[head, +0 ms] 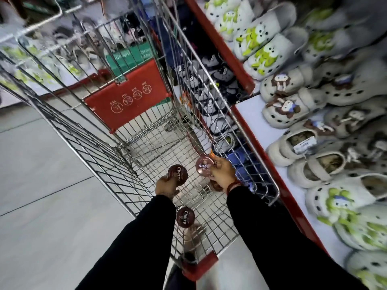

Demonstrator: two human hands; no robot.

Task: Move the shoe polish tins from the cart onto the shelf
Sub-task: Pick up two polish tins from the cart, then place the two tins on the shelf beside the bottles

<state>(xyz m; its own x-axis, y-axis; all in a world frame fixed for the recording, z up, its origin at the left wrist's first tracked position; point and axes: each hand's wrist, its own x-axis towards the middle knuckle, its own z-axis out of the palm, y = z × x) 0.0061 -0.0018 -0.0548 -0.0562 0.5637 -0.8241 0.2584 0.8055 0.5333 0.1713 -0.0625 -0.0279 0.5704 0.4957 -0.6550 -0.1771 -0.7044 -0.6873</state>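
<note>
Both my arms reach down into a wire shopping cart (100, 143). My left hand (165, 188) holds a dark round shoe polish tin (177, 173) marked "Cherry". My right hand (223, 171) grips a second tin (205, 165), tilted toward me. A third tin (185, 217) lies flat on the cart's wire floor between my forearms. Another tin (215, 185) shows only partly under my right hand. The white shelf (249, 114) with a red edge runs along the cart's right side.
Rows of pale clog shoes (293, 109) with green and brown charms fill the shelf on the right. A red child-seat flap (127, 97) stands at the cart's far end. Grey tiled floor (41, 185) lies to the left. A foot (194, 233) shows through the cart floor.
</note>
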